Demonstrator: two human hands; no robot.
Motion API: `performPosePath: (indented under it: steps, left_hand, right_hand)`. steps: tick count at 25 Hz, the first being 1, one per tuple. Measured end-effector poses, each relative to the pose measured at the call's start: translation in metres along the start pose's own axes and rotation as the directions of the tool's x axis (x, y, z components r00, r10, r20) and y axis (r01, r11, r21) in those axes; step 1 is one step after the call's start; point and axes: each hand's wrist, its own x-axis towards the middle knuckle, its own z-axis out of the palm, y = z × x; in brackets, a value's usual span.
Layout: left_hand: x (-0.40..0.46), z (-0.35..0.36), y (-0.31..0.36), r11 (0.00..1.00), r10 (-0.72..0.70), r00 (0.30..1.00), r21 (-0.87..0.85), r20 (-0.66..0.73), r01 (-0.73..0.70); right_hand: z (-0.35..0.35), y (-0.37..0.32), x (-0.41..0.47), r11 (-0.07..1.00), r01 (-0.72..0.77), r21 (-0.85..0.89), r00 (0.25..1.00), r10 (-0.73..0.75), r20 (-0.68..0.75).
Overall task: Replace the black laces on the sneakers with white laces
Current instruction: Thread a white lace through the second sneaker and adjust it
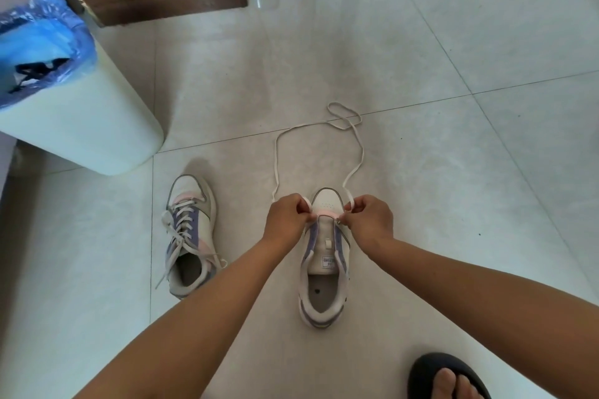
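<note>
My left hand (287, 215) and right hand (368, 215) each pinch one run of the white lace (356, 157) at the lowest eyelets of the unlaced sneaker (324, 272), which stands on the tiled floor (453, 139) directly in front of me. The hands sit apart, one on each side of the toe end. The lace trails forward from both pinches and lies in a loose loop on the tiles beyond the toe.

Handling: the lace is flat, light and limp; it will twist and slide unless held close to the eyelet. I judge the best hold to be near the tip, though the tips are too small to make out here. The sneaker is light and may shift under a pull, so tension should be equal on both sides.

Clearance: the laced sneaker (191, 236) lies well to the left, the white bin (81, 126) farther left. My sandalled foot (449, 377) sits near right.
</note>
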Motion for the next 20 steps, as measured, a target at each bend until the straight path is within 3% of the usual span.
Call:
performPosePath:
  steps: [5,11,16,20]
  left_hand:
    - [-0.033,0.024,-0.001,0.999,0.032,0.987,-0.007,-0.155,-0.034]
    - [-0.05,0.032,-0.003,0.967,0.093,0.993,0.243,-0.076,-0.072]
    - [-0.054,0.032,0.004,0.99,0.055,0.989,0.132,-0.139,-0.037]
    - [-0.054,0.031,0.006,0.996,-0.05,0.989,0.071,-0.138,0.06]
  right_hand:
    - [0.005,0.004,-0.009,0.997,0.047,-0.057,0.998,-0.05,-0.04]
    - [0.014,0.01,-0.021,0.995,0.055,-0.079,0.996,-0.06,-0.064]
    - [0.006,0.012,-0.021,0.991,0.071,-0.114,0.997,-0.07,0.014]
    - [0.008,0.024,-0.043,0.95,0.263,-0.171,0.954,-0.228,0.196]
